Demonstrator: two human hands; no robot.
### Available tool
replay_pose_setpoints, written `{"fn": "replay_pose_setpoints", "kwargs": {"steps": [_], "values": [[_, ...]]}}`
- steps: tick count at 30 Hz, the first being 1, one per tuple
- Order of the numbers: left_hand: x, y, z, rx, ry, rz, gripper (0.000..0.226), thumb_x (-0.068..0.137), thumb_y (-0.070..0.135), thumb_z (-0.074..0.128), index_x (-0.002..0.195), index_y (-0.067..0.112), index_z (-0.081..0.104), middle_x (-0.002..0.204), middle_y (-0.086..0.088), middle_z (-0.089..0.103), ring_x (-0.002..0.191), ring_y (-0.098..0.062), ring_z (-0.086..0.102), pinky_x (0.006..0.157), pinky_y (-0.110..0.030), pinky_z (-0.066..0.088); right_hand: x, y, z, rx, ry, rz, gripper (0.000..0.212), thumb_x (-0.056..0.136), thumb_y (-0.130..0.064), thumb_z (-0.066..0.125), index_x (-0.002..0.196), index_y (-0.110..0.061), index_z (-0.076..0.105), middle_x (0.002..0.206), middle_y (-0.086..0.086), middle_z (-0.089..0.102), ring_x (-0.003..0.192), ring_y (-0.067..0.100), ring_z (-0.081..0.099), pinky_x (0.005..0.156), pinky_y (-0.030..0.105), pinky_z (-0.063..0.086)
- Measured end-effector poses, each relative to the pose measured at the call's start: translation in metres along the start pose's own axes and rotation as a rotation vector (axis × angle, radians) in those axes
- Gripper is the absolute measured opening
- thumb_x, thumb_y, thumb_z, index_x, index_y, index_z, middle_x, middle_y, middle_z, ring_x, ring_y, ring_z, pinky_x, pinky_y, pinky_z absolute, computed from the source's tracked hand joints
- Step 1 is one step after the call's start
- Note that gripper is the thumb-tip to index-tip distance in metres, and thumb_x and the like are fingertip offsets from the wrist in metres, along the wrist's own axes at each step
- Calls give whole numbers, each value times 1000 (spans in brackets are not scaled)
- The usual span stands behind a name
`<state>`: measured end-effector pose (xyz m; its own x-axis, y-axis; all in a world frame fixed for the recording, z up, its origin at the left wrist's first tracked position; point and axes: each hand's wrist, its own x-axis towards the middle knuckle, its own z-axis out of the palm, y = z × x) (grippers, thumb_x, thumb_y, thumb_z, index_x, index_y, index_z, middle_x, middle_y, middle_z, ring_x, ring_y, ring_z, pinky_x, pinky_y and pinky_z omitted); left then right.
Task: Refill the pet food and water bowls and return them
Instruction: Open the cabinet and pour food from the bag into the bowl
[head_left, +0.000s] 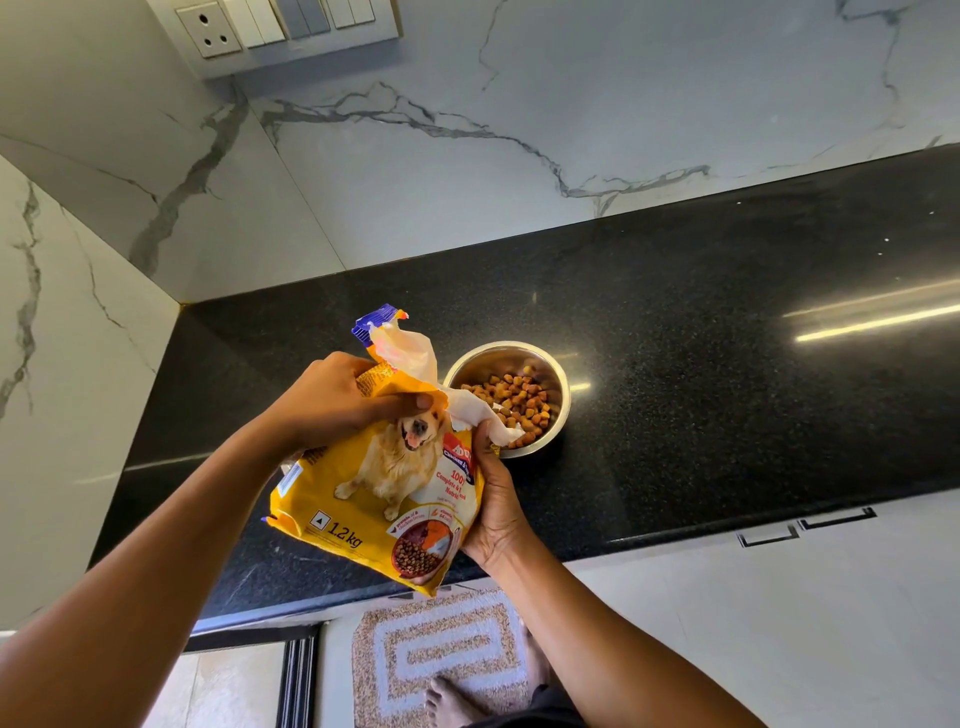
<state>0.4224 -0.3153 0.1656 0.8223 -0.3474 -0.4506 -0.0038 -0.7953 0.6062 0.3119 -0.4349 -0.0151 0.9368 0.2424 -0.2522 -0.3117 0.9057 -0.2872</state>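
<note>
Speckled black tabletop (727, 338) carries a round steel bowl (558, 410) of brown kibble (522, 402); left hand (337, 400) and right hand (493, 499) grip a crinkled yellow food bag (384, 499).

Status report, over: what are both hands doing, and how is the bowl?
Left hand grips food bag top; right hand holds its side. Bowl on counter, kibble inside. Bag's torn flap overlaps bowl rim.

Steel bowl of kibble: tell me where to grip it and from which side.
Pinch the right-side rim of the steel bowl, coming from above right. The food bag overhangs its left edge, while the right rim is bare. It stands upright with kibble inside, so probably keep it level.
</note>
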Motion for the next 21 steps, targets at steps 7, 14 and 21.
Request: {"fn": "replay_pose_setpoints", "kwargs": {"steps": [7, 14, 21], "values": [[-2, 6, 2, -11, 7, -23, 63, 63, 66, 73, 109, 22, 72, 100, -3, 78, 89, -24, 77, 88, -48, 62, 0, -4, -5, -5, 31, 20, 74, 100, -68, 42, 145, -13, 62, 144, 22, 60, 130, 40, 59, 113, 60, 43], [-2, 5, -2, -38, 0, -37, 55, 64, 64, 75, 101, 23, 75, 93, -2, 80, 85, -23, 78, 87, -49, 63, -2, -8, -4, -16, 31, 2, 72, 103, -67, 37, 147, -15, 60, 144, 21, 61, 130, 39, 59, 113, 59, 44], [-3, 2, 0, -67, -17, -23, 55, 66, 62, 76, 103, 22, 75, 94, -3, 80, 85, -23, 79, 87, -50, 63, -7, -13, 2, -70, 14, -34, 72, 94, -65, 61, 145, -15, 62, 141, 20, 64, 129, 38, 62, 112, 58, 45]]}}
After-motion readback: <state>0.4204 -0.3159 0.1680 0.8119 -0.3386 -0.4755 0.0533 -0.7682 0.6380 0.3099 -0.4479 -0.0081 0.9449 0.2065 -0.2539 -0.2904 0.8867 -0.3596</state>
